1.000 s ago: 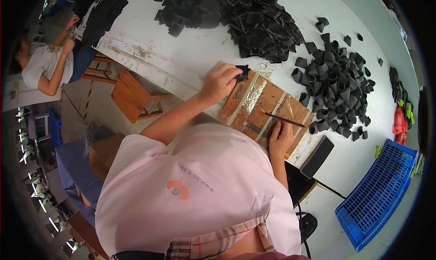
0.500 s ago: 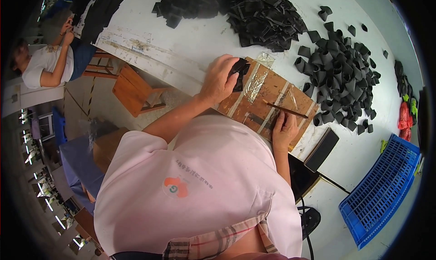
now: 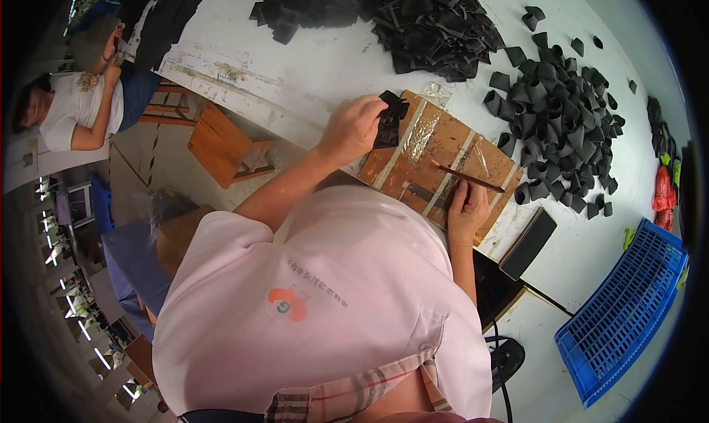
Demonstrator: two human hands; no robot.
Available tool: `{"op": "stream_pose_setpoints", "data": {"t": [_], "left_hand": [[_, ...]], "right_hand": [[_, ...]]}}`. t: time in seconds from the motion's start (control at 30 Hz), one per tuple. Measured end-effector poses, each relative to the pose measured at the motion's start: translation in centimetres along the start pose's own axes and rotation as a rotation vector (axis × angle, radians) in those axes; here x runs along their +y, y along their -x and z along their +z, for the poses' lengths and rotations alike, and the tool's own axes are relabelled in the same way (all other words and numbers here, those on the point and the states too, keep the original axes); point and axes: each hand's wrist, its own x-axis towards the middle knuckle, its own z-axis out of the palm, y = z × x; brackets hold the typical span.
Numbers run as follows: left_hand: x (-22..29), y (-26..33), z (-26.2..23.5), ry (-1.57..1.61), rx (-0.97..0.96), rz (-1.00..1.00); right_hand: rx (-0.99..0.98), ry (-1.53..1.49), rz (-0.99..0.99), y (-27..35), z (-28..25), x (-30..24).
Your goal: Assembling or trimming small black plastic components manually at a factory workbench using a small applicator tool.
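A brown board (image 3: 436,139) with strips of clear tape lies at the table's near edge in front of me. On its left end is a small stack of black fabric pieces (image 3: 391,120). My left hand (image 3: 348,131) is closed at the stack's left edge, its bent fingertips gripping the pieces; the thumb is partly hidden. Over the board's right part, my right hand (image 3: 469,210) is closed on a thin dark brush (image 3: 473,178), whose tip points left across the board.
Flat black pieces (image 3: 436,32) are heaped beyond the board. Folded black loops (image 3: 554,120) form a pile at the right. A dark oblong block (image 3: 528,242) and a blue plastic basket (image 3: 624,312) are nearer right. Another person (image 3: 81,105) works far left, past a wooden stool (image 3: 221,142).
My left hand has drawn back slightly to the left, exposing more of the black stack. My right hand and the brush stay almost in place. The other person's head has shifted.
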Motion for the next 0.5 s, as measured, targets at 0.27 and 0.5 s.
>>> {"op": "stream_pose_setpoints", "data": {"t": [0.27, 0.5], "left_hand": [[-0.44, 0.62, 0.08, -0.104, -0.104, 0.072], [-1.10, 0.71, 0.75, -0.292, -0.139, 0.238]], "right_hand": [[0.010, 0.000, -0.013, 0.06, 0.06, 0.02], [0.008, 0.001, -0.016, -0.03, 0.03, -0.01]]}}
